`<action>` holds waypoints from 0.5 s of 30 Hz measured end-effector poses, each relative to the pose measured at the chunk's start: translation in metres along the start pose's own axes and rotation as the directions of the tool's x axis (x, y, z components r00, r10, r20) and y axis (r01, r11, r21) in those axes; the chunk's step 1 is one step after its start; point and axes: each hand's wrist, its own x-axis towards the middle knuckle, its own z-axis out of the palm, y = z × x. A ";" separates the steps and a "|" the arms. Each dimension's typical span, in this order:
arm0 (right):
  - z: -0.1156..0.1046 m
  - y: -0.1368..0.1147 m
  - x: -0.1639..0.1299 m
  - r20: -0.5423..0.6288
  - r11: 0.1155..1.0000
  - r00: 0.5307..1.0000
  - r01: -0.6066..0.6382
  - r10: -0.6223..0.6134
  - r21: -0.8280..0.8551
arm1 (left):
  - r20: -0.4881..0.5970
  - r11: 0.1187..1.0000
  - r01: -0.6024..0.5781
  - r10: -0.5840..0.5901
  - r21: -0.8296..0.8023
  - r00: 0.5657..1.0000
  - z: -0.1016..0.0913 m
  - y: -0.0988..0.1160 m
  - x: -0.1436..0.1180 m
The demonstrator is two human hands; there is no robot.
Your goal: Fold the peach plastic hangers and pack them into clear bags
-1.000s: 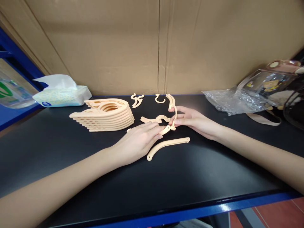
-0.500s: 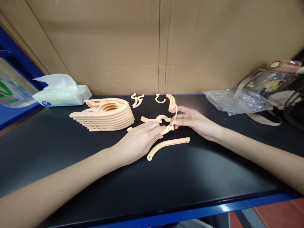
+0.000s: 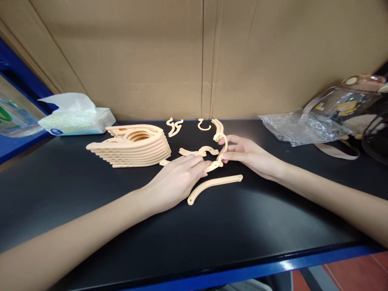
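Loose curved arm piece point(image 3: 214, 186) lying nearest on the black table point(image 3: 91, 202), just in front of both hands. Left hand point(image 3: 176, 182) pressing flat on a second arm, right hand point(image 3: 245, 155) pinching the hook piece point(image 3: 222, 147), tipped slightly farther upright than a second ago at their joint. Farther back, stacked hangers point(image 3: 133, 147) at left, spare hooks point(image 3: 194, 126) by the cardboard wall.

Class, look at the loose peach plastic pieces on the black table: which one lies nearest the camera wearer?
The long curved arm piece, lying alone just in front of the left hand. The small hooks and other loose parts sit farther back, toward the cardboard.
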 end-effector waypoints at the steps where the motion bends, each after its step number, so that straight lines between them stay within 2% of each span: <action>1: 0.000 0.000 0.000 -0.009 1.000 1.000 0.000 -0.001 -0.006 | 0.004 1.000 0.003 -0.003 0.014 1.000 0.000 0.000 0.000; 9: 0.004 0.001 -0.001 -0.073 1.000 0.997 0.007 -0.008 -0.020 | 0.010 0.997 0.005 -0.006 0.071 1.000 -0.002 0.000 0.001; 15: -0.001 -0.002 -0.002 0.072 0.997 0.997 -0.032 0.026 0.076 | -0.032 0.997 -0.078 0.079 0.028 0.996 0.000 -0.002 0.000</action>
